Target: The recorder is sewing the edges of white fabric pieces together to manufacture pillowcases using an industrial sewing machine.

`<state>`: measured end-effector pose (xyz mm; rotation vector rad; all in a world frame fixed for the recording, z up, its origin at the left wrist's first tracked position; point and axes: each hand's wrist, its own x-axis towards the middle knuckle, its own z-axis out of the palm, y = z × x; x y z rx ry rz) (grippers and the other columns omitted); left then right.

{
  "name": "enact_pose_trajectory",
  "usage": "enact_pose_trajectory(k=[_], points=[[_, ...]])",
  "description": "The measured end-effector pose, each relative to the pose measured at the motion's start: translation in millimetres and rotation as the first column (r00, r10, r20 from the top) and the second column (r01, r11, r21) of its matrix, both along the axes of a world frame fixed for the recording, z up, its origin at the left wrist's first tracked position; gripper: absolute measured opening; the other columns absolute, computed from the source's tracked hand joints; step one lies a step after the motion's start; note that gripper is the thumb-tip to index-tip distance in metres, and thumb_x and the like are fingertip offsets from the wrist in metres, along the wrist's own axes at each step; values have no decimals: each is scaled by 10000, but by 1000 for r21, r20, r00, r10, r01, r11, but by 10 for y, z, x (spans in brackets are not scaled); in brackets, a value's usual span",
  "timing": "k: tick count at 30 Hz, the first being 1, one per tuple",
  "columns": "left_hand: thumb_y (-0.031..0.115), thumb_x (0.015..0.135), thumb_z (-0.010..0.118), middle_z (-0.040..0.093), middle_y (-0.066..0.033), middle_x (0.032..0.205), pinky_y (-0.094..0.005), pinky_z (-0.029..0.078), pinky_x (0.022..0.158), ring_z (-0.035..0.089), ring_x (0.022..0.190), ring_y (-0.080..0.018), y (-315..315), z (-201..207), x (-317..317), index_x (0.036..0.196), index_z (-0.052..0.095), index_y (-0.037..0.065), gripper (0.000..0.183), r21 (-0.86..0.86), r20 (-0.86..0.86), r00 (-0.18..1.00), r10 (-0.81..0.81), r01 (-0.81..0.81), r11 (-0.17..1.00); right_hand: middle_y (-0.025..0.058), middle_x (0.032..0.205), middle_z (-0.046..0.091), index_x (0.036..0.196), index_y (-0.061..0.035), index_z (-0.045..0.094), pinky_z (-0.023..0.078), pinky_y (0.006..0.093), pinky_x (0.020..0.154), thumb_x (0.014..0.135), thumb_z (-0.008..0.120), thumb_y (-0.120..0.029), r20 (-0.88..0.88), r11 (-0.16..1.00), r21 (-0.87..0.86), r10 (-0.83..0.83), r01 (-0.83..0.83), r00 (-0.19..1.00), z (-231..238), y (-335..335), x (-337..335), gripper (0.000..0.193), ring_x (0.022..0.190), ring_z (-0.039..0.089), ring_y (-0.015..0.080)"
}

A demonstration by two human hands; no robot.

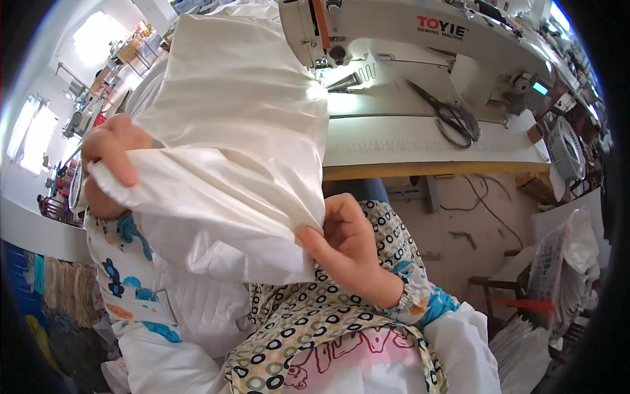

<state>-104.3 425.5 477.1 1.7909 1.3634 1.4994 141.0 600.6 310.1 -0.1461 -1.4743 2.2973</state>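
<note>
Head view: white cloth (220, 190) stretches between left grip (111, 152) and right grip (349, 253), both pinching it.

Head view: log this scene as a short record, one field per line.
Left hand: grips the white fabric at its left end
Right hand: pinches the fabric's right side, thumb on top
Fabric state: glossy, creased, spreading up to the needle area
Machine: pale sewing machine at the top, bright light by the needle
Tool: dark-handled scissors on the table, right of the needle
Clothing: ring-patterned apron
</note>
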Motion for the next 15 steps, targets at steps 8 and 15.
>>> enact_pose_trajectory(k=[8,15], points=[[170,904,633,358,21,754,-267,306,574,368,650,-118,-391,-246,504,697,515,145,240,275,141,986,94,-130,953,92,862,537,964,-46,567,495,345,545,650,809,-109,-274,440,828,-224,348,935,54,-329,161,401,678,570,258],[104,844,645,355,13,720,-268,305,618,372,671,-135,-870,-649,585,661,472,147,256,208,25,901,433,-428,880,78,766,468,799,-53,533,404,288,550,590,642,39,-284,537,738,-302,408,910,-107,-308,458,254,627,473,248]])
